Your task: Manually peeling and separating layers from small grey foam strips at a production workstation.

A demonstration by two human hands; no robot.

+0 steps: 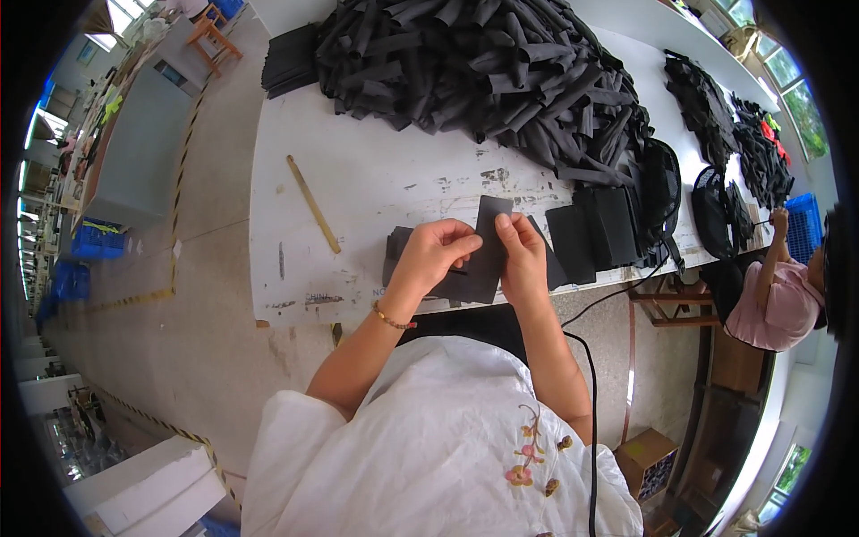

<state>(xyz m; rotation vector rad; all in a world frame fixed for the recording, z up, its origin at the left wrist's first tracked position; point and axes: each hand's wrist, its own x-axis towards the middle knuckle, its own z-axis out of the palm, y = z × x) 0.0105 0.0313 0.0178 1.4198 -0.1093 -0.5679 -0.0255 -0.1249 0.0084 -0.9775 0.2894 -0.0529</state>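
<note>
**Black piece pinched upright between both hands**

While my left hand (436, 252) and right hand (522, 259) close on it, the black fabric piece (483, 251) stands just off the near edge of the white table (358, 179). Its long axis runs away from me, tilted slightly right. My left fingers pinch its left edge, my right thumb and fingers its right edge; both sit equally near. It looks flat, matte, rectangular, above a small stack of similar pieces (398, 251).

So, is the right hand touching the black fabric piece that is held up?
Touching. The head view shows the right hand with its fingers on the right edge of the black fabric piece, while the left hand pinches its left side.
</note>
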